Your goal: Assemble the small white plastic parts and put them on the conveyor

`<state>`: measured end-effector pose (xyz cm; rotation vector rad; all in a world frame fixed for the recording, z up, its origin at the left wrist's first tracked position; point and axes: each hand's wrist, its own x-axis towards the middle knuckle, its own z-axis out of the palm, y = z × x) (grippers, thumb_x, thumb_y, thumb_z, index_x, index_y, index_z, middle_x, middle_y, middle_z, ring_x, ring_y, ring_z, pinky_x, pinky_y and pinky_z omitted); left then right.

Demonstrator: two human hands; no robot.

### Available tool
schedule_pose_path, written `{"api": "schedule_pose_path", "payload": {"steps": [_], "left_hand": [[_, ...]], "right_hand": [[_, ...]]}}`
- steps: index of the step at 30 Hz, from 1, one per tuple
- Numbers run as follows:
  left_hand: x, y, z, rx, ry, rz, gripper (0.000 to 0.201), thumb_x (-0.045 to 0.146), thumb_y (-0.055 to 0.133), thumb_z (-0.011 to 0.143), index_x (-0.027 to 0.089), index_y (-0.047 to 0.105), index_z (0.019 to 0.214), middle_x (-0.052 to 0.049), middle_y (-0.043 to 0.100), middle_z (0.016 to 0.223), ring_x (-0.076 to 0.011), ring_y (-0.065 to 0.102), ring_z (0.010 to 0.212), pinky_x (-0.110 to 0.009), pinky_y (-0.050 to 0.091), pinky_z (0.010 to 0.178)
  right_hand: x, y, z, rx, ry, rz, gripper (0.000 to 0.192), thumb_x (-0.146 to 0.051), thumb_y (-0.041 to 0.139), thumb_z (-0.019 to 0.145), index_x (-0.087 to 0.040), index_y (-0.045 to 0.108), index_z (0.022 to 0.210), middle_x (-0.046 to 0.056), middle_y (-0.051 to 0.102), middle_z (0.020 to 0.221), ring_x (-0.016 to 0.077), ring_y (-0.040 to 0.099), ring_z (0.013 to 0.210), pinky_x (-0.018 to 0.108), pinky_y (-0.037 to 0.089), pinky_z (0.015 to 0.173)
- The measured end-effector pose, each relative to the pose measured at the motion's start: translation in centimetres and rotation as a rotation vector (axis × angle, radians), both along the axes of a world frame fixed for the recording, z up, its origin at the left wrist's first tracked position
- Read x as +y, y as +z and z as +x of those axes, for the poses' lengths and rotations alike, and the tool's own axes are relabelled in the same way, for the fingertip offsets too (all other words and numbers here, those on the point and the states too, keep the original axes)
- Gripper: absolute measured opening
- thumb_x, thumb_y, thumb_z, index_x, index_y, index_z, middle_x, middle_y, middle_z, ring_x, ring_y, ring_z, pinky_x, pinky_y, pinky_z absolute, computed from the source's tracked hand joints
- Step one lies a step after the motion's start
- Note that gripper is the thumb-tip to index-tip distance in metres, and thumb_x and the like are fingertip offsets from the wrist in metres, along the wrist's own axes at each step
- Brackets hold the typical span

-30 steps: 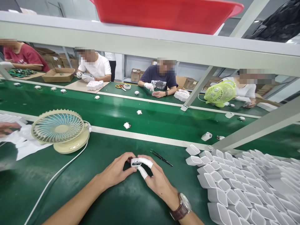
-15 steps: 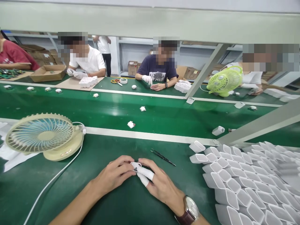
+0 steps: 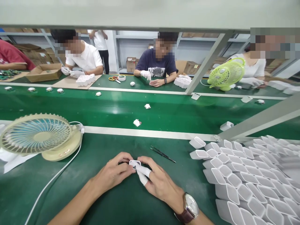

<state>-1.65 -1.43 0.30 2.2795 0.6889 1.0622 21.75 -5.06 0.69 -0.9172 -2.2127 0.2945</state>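
Observation:
Near the front middle of the green bench, my left hand point(image 3: 114, 171) and my right hand point(image 3: 160, 181) are both closed on a small white plastic housing point(image 3: 135, 162). Its rounded open end faces up toward me, and a small dark part shows at its lower edge, partly covered by fingers. White finger cots cover two fingertips of my right hand, which press at the opening. My left fingers grip the other side. Black tweezers point(image 3: 163, 154) lie on the bench just beyond my right hand.
Many white housings point(image 3: 234, 180) stand packed together at right. A beige fan point(image 3: 42, 136) with a white cable point(image 3: 56, 175) is at left. Past the pale rail point(image 3: 140, 133), a green conveyor point(image 3: 112, 109) carries small white parts point(image 3: 137, 122). Co-workers sit opposite; a slanted post point(image 3: 264, 122) rises at right.
The small white parts on the conveyor have shifted to the right. More of the housing's open end shows between my hands, which stay in nearly the same place. The view has tilted slightly.

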Motion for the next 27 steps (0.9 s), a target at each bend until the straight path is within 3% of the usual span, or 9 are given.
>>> {"api": "schedule_pose_path", "payload": {"steps": [6, 11, 18, 22, 27], "left_hand": [[-0.1, 0.2, -0.2, 0.061, -0.001, -0.020, 0.004, 0.015, 0.064, 0.098, 0.019, 0.066, 0.099, -0.011, 0.064, 0.117, -0.0157, 0.072, 0.092, -0.028, 0.061, 0.085], [-0.2, 0.1, -0.2, 0.112, 0.043, 0.018, 0.004, 0.019, 0.063, 0.099, 0.020, 0.067, 0.101, -0.010, 0.068, 0.115, -0.0159, 0.071, 0.092, -0.028, 0.060, 0.083], [0.2, 0.7, -0.1, -0.049, 0.104, -0.087, 0.010, 0.025, 0.064, 0.098, 0.021, 0.072, 0.093, -0.009, 0.072, 0.111, -0.0192, 0.072, 0.099, -0.032, 0.061, 0.087], [2.6, 1.2, 0.1, -0.052, 0.278, -0.106, 0.015, 0.030, 0.061, 0.100, 0.022, 0.073, 0.094, -0.009, 0.072, 0.113, -0.0216, 0.071, 0.105, -0.037, 0.060, 0.090], [8.5, 1.0, 2.9, 0.187, 0.254, -0.084, 0.030, 0.036, 0.063, 0.094, 0.023, 0.067, 0.121, -0.011, 0.068, 0.127, -0.0257, 0.068, 0.115, -0.042, 0.061, 0.093]], "right_hand": [[0.0, 0.5, -0.4, 0.008, -0.015, -0.006, 0.029, -0.011, 0.053, 0.099, -0.017, 0.058, 0.127, 0.019, 0.063, 0.131, 0.0266, 0.071, 0.113, 0.041, 0.064, 0.095], [0.0, 0.8, -0.8, 0.019, -0.020, -0.011, 0.034, -0.011, 0.050, 0.099, -0.021, 0.056, 0.130, 0.015, 0.063, 0.127, 0.0251, 0.070, 0.111, 0.040, 0.064, 0.093], [0.0, 0.0, -1.1, 0.030, -0.027, -0.123, 0.040, -0.012, 0.051, 0.098, -0.023, 0.047, 0.136, 0.012, 0.063, 0.130, 0.0232, 0.069, 0.110, 0.040, 0.061, 0.095], [0.0, -0.2, -1.2, 0.051, -0.034, -0.199, 0.042, -0.014, 0.056, 0.096, -0.021, 0.043, 0.135, 0.011, 0.065, 0.124, 0.0220, 0.070, 0.102, 0.037, 0.060, 0.091], [-0.3, 0.1, -1.0, -0.005, -0.028, -0.179, 0.047, -0.018, 0.058, 0.095, -0.020, 0.042, 0.140, 0.012, 0.063, 0.128, 0.0247, 0.066, 0.111, 0.039, 0.056, 0.096]]}}
